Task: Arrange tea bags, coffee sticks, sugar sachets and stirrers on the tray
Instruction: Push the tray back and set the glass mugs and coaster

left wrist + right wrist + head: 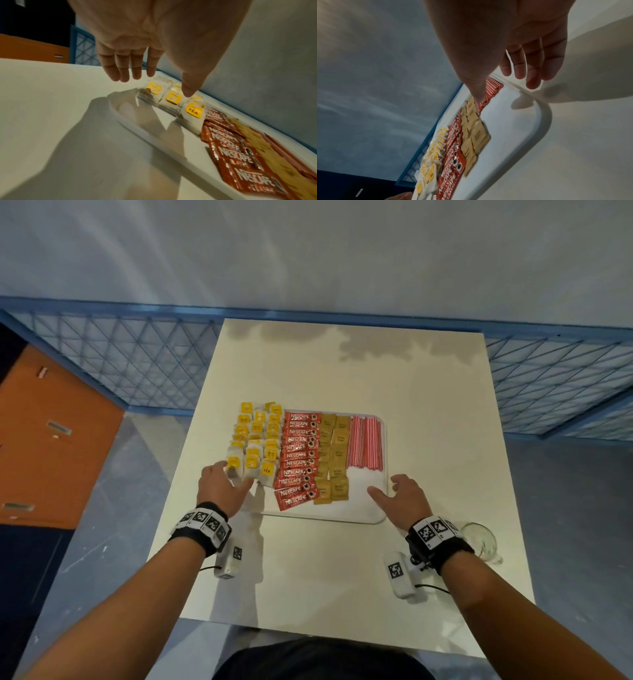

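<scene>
A white tray on the table holds four groups side by side: yellow-tagged tea bags at the left, red coffee sticks, tan sugar sachets, and red-and-white striped stirrers at the right. My left hand hovers open at the tray's near left corner, fingers straight above the nearest tea bags, holding nothing. My right hand hovers open over the tray's near right rim, thumb spread toward the sachets, also empty.
A clear glass cup stands on the table just right of my right wrist. A blue mesh fence runs behind the table. An orange cabinet stands to the left.
</scene>
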A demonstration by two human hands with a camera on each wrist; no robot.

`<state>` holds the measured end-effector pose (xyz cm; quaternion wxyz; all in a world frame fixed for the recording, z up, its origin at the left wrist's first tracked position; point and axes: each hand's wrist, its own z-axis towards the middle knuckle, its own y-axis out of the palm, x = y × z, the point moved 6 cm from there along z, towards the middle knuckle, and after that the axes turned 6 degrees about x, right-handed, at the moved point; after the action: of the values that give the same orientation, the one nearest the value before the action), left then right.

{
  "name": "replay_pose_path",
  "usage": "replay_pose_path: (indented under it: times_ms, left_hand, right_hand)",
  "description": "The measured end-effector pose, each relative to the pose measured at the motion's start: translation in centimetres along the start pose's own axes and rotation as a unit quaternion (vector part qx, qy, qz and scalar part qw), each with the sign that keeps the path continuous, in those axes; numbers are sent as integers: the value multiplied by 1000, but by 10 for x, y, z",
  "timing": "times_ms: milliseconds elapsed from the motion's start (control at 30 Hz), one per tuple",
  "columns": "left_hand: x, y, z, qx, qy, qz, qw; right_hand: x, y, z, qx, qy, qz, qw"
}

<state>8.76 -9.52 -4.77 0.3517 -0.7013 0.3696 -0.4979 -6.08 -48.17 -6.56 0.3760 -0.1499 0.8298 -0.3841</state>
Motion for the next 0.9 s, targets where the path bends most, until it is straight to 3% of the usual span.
replay_pose_path:
  times_ms: [167, 500, 633, 900]
  left_hand:
    - [-20, 3, 11, -27, -43, -12, 999]
    - [-22, 7, 28, -81, -23, -38, 996]
    - [-22, 12, 30, -98, -72, -93, 988]
    - [-16, 8, 15, -58, -82, -169, 980]
  right_hand:
    - [7, 12, 4, -2, 19, -28, 999]
    - [-7, 17, -2, 49, 51, 1, 998]
    - [-2, 28, -3, 65, 56, 12, 996]
    - [-20, 35, -17, 80, 76, 82, 990]
